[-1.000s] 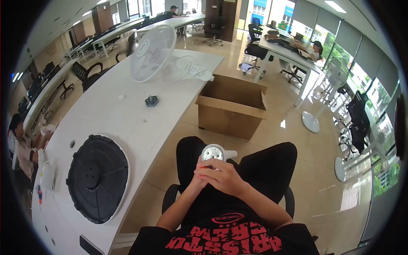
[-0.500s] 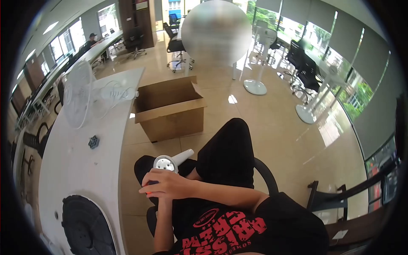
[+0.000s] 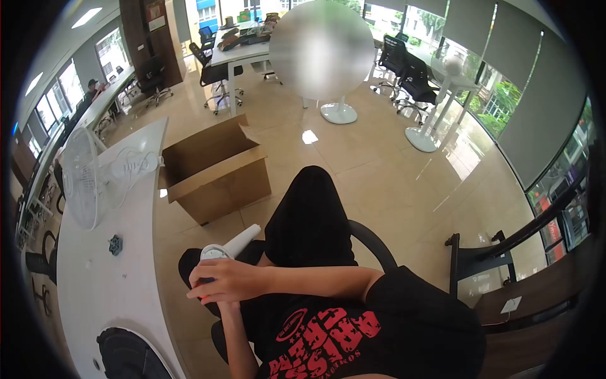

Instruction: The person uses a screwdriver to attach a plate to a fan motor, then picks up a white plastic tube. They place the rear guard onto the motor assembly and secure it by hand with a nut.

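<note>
My right hand point(image 3: 230, 278) is closed, its fingers curled round a small dark blue and orange handle point(image 3: 203, 297), mostly covered by them. Just beyond the knuckles is a white plastic part point(image 3: 242, 240) with a round cup-shaped end and a thick tube, over my lap. My left hand lies underneath the right one; only the left forearm point(image 3: 236, 338) and wrist show, and its fingers are hidden. To the left, on the white table, are a dark knob-like piece point(image 3: 115, 244) and a round black part point(image 3: 129, 355) with a pale rim.
An open cardboard box point(image 3: 221, 189) stands on the floor ahead. On the white table point(image 3: 136, 215) is a white fan point(image 3: 82, 179). Black office chairs point(image 3: 413, 79) and white stand bases point(image 3: 339, 113) are farther off. A person point(image 3: 93, 90) sits at the far left desks.
My view has turned, so the box, table and fan appear farther left. My hands stay together; the holed face of the white part's round end now shows less.
</note>
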Action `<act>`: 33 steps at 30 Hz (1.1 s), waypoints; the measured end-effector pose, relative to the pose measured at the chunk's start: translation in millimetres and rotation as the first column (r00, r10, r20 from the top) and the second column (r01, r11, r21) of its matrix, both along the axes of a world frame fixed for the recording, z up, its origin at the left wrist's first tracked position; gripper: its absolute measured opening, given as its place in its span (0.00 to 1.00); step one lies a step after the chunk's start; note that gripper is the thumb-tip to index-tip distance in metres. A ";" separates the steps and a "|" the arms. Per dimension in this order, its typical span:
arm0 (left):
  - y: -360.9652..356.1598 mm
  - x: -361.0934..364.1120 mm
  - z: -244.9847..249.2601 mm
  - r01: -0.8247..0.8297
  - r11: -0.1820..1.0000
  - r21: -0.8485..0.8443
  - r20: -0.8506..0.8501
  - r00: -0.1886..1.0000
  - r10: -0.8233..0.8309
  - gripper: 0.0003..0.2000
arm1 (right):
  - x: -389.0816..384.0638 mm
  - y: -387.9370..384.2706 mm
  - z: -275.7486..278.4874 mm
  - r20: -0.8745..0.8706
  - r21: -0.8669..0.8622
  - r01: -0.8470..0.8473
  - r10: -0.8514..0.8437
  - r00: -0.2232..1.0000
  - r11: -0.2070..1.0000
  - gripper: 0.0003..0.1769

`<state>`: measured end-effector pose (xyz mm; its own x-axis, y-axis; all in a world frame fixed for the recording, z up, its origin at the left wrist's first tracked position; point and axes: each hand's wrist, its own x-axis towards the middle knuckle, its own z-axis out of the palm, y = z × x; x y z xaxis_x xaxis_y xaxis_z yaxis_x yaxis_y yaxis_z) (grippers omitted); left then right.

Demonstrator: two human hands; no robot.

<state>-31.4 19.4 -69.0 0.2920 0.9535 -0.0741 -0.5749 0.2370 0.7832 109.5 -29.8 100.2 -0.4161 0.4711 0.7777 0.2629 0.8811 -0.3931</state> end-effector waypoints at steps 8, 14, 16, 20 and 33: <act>1.1 2.8 6.6 -0.050 0.993 0.112 0.029 0.998 0.047 0.29 | 11.1 3.7 10.1 0.070 -0.067 -0.132 0.136 0.988 0.989 0.20; 11.8 4.5 33.5 -0.102 0.984 0.148 0.274 0.960 0.058 0.37 | -10.9 9.7 42.6 0.052 0.110 0.013 -0.019 0.998 0.994 0.18; 3.9 -0.5 45.6 -0.192 0.959 0.211 0.229 0.963 0.142 0.39 | -10.6 1.4 43.3 0.060 0.121 -0.013 0.005 0.998 0.993 0.17; -0.8 -20.4 70.9 -0.220 0.948 0.229 0.079 0.975 0.208 0.38 | -2.8 -9.7 49.2 0.032 0.082 -0.075 0.073 0.997 0.994 0.17; -6.3 -26.7 109.5 -0.115 0.863 0.492 -0.270 0.922 0.277 0.37 | 37.4 -26.9 55.0 0.005 0.200 -0.003 0.002 1.000 0.980 0.18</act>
<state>-58.1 13.2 40.5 0.1321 0.9350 0.3291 -0.2686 -0.2859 0.9199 146.9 -56.7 155.2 -0.4208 0.3049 0.8544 0.2619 0.9425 -0.2074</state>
